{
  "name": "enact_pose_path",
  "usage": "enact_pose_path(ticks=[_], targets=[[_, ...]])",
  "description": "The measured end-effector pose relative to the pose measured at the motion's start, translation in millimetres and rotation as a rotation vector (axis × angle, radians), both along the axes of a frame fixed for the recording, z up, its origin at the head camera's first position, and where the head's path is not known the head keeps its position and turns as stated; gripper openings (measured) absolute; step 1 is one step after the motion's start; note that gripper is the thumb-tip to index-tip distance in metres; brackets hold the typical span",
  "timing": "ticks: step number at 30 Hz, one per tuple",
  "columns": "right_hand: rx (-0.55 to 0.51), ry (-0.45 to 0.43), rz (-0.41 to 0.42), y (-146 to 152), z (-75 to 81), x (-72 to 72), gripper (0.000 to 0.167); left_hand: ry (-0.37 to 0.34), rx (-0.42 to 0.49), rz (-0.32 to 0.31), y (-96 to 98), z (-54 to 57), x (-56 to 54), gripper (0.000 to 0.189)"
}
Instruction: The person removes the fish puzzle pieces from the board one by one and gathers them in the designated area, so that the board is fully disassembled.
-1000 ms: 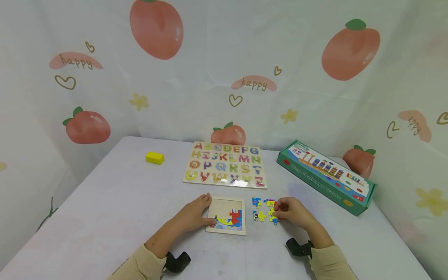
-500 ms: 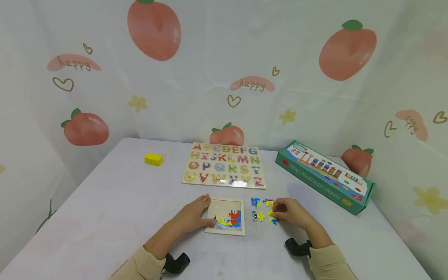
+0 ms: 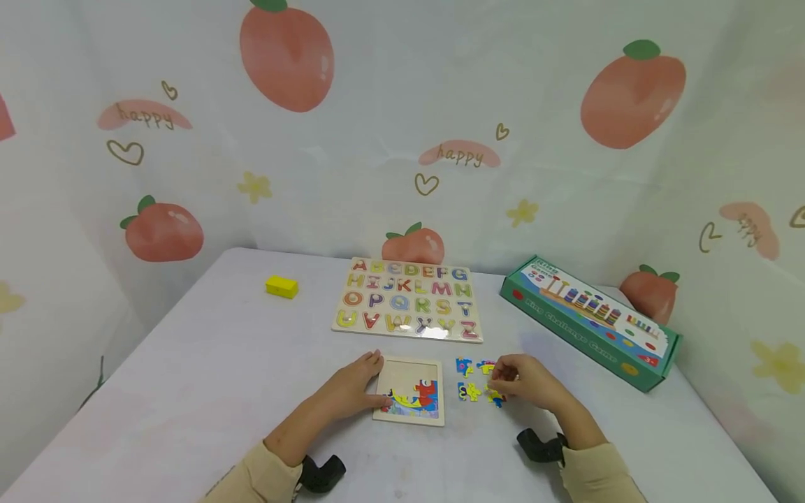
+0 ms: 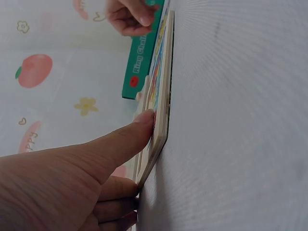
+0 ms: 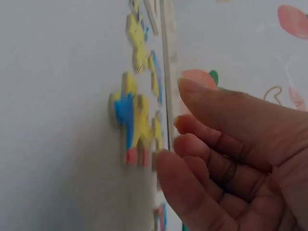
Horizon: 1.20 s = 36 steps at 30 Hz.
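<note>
In the head view my left hand [image 3: 353, 388] rests at the left side of a square wooden puzzle tray [image 3: 409, 422], its lower part filled with a colourful picture. The left wrist view shows the left thumb [image 4: 139, 121] straight on the tray's edge, with the other fingers along its side. Right of the tray lie several loose jigsaw pieces, among them a blue one [image 3: 463, 366] and a yellow one [image 3: 470, 392]. My right hand [image 3: 525, 381] is over the rightmost pieces. Its thumb and forefinger stand apart beside a yellow, blue and red jigsaw piece [image 5: 137, 122], with nothing between them.
A wooden alphabet board [image 3: 407, 300] lies behind the tray. At the back right, a green game box [image 3: 591, 323] lies at an angle. A yellow block [image 3: 281, 286] sits at the back left, and a patterned cloth wall [image 3: 352, 175] stands behind the table.
The lower right jigsaw piece has turned slightly near my right fingertips. My left hand keeps its place on the tray. The head view has shifted a little.
</note>
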State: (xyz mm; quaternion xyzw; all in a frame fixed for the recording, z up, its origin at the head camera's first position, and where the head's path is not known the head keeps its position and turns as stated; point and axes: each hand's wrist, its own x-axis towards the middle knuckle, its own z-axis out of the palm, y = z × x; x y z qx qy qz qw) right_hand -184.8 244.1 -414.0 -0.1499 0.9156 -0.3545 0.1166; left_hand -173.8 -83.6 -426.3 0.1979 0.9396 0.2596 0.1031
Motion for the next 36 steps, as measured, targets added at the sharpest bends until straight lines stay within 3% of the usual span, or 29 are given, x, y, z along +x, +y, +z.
enact_pose_path(ticks=[12,24,36], targets=[[0.013,0.038,0.188,-37.1,5.4,-10.5,0.013,0.005,-0.003,0.004,1.2,2.9,-0.2,0.079],[0.015,-0.097,0.250,-75.5,8.7,-21.3,0.023,-0.002,0.003,0.006,1.4,1.6,-0.6,0.079],[0.069,-0.096,0.227,-91.3,11.3,-20.0,0.019,-0.008,-0.002,0.010,0.6,-0.6,-1.9,0.079]])
